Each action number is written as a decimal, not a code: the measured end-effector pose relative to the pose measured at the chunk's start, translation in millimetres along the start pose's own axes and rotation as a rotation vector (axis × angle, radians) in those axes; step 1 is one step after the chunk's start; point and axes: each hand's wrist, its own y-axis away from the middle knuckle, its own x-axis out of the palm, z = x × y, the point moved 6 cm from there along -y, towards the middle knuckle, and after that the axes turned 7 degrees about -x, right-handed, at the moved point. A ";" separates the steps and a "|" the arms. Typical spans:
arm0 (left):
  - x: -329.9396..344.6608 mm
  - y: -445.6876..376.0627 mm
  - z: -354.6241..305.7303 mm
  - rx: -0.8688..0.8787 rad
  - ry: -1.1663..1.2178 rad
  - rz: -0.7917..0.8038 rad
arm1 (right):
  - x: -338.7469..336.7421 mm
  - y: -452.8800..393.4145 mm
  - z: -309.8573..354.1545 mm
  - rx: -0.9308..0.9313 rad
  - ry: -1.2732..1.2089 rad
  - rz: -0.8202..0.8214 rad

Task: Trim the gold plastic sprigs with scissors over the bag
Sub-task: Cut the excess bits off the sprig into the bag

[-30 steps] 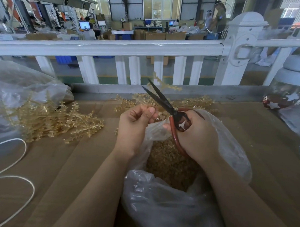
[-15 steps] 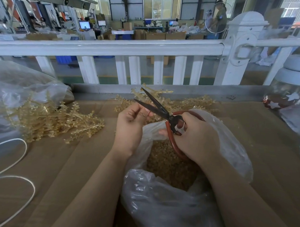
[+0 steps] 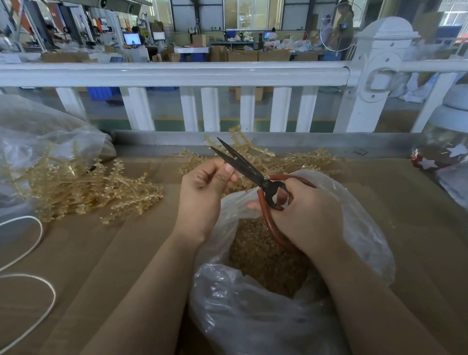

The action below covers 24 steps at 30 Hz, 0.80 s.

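Head view shows my right hand (image 3: 305, 212) gripping the red-handled scissors (image 3: 256, 176), blades slightly parted, at frame centre above the clear plastic bag (image 3: 259, 322) of gold trimmings. My left hand (image 3: 201, 194) pinches a gold sprig (image 3: 242, 145) against the blades; more sprigs (image 3: 76, 188) are heaped on the worktop (image 3: 103, 261) at left.

There is a single view, from a wide-angle camera on the person's head, facing forward and down, close above the left hand (image 3: 201, 197) and right hand (image 3: 306, 214). Just beyond the fingers (image 3: 222, 175) comes a white railing (image 3: 171, 73), with a workshop hall far behind it. Below the fingers sits the open bag (image 3: 259, 322), with both forearms running to the bottom edge.
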 end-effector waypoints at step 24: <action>14.9 4.5 16.3 -0.172 0.085 0.083 | 8.9 -0.5 -2.8 0.154 -0.449 -0.003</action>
